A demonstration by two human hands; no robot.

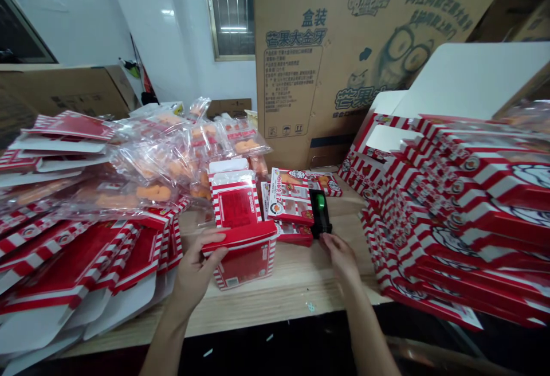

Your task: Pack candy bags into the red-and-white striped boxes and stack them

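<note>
My left hand [201, 267] grips the left side of a red box [244, 261] with striped white edges, its red top panel folded over. The box stands on the table in front of me. To its right, my right hand [341, 255] pinches the near end of a black object [320, 212] with a green shine, which looks like a tape dispenser. Beside that object lie small printed packets [292, 195] in red and white. Behind the held box is another red striped box [235, 195] with its white flap up.
Flattened red cartons [98, 267] fan out on the left. Clear bags of orange pieces [172, 158] are heaped behind. Striped boxes [455, 221] are stacked at right. A large brown carton [296, 118] stands at the back. The wooden table [275, 307] ends close to me.
</note>
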